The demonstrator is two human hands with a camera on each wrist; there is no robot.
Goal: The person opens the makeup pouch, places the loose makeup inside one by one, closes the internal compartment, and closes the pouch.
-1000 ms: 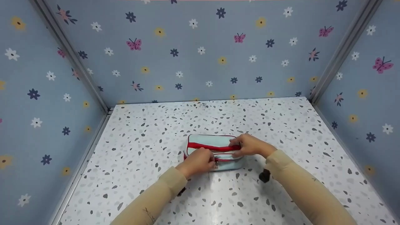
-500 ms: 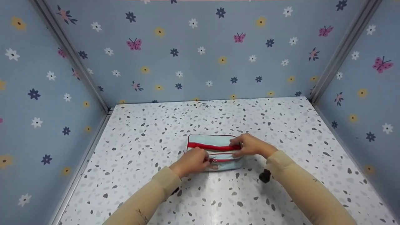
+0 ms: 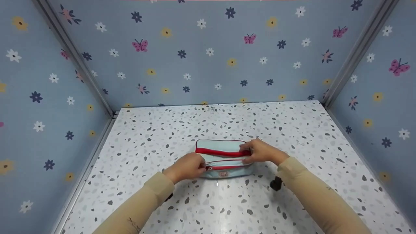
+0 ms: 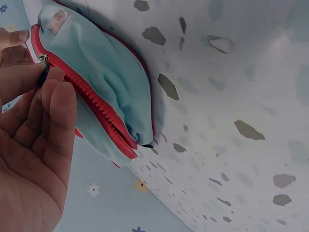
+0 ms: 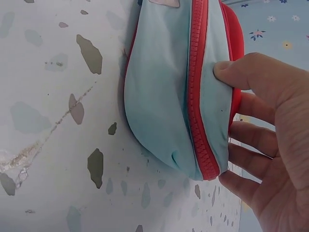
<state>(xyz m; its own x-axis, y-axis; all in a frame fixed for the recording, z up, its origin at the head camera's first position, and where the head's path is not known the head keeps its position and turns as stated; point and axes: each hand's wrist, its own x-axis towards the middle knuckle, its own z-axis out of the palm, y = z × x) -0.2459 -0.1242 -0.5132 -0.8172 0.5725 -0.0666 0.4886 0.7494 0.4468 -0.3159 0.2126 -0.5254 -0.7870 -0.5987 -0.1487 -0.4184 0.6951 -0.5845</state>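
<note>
A light-blue pouch with red trim, a red zipper and a red top strap [image 3: 224,152] lies on the speckled tabletop. My left hand [image 3: 188,166] is at its front left, pinching the dark tab of the zipper pull [image 4: 42,75] between thumb and fingers. Between the slider and the pouch's left end the red teeth [image 4: 99,104] stand apart in a narrow gap. On the right end of the pouch [image 5: 159,92], my right hand [image 3: 262,151] grips the fabric, thumb on the front and fingers behind. There the zipper teeth [image 5: 195,92] are meshed. What the pouch contains is hidden.
The white tabletop [image 3: 156,130] with grey flecks meets blue flowered panels [image 3: 201,65] at the back and both sides. Metal rails [image 3: 78,61] run along the panel corners. A dark object [image 3: 276,184] shows below the right wrist.
My left hand has drawn the zipper pull leftward along the pouch's front, uncovering the small front label. The right hand keeps its grip, and the pouch has barely moved.
</note>
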